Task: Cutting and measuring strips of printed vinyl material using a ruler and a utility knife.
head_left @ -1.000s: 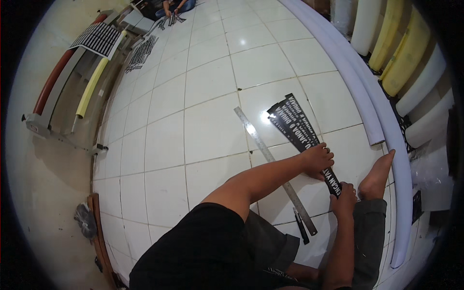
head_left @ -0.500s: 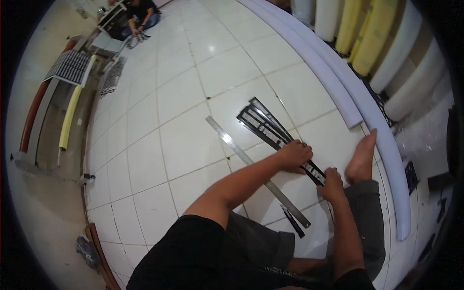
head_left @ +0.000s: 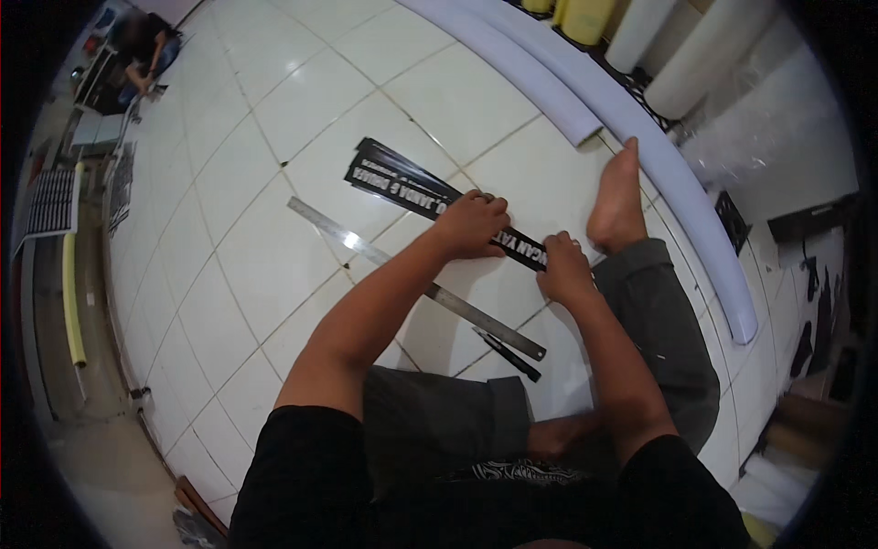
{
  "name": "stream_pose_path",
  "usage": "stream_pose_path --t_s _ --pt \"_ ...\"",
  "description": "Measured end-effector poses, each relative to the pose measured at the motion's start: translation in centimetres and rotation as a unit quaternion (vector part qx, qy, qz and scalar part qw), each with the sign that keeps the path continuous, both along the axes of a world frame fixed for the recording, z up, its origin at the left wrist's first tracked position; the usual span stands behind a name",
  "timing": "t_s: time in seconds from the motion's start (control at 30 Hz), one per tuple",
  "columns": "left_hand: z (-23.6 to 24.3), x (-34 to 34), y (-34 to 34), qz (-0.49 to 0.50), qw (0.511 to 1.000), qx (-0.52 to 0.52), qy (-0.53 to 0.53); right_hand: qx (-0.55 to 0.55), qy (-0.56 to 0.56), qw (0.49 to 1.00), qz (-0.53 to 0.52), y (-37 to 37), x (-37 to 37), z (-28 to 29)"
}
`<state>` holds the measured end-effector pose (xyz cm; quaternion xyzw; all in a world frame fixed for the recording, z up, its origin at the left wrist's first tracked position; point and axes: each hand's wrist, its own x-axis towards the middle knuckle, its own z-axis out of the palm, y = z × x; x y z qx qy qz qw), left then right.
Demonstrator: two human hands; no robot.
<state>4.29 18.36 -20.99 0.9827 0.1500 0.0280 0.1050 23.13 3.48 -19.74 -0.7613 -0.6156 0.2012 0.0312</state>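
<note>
A stack of black printed strips (head_left: pixel 402 180) with white lettering lies slantwise in front of me, its far ends slightly fanned. My left hand (head_left: pixel 473 226) is closed over the middle of the stack, covering part of the print. Gripping the near end is my right hand (head_left: pixel 565 267), its fingers curled round the edge. A long steel ruler (head_left: pixel 338 232) rests on the tiles left of the strips, passing beneath the line of my left forearm. Beside the ruler's near end lies a black cutter knife (head_left: pixel 512 355).
Long pale rolls (head_left: pixel 670 188) lie along the right, close to my bare foot (head_left: pixel 618 197). More rolls stand upright behind them, one yellow (head_left: pixel 583 18). At the far left another person (head_left: pixel 146 50) sits near a rack with a striped sheet (head_left: pixel 53 201). White tiled floor (head_left: pixel 229 183) spreads between.
The view has swung right, shifting the scene leftward. The strips now show large white lettering and sit closer together, less fanned than before. Both hands still hold them.
</note>
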Motion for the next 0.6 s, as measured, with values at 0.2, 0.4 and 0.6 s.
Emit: stream_pose_path --t_s 0.2,0.4,0.6 --pt "-0.1 0.4 -0.3 0.003 1.000 -0.004 0.030 -0.034 -0.015 0.999 -0.030 0.2 -0.4 0.3" --pt "-0.2 0.3 -0.4 -0.010 1.000 0.012 0.007 -0.039 -0.033 0.999 0.010 0.0 -0.3 1.0" --pt "0.5 0.3 -0.7 -0.006 0.999 0.013 0.030 -0.046 -0.004 0.999 0.001 0.1 0.0 1.0"
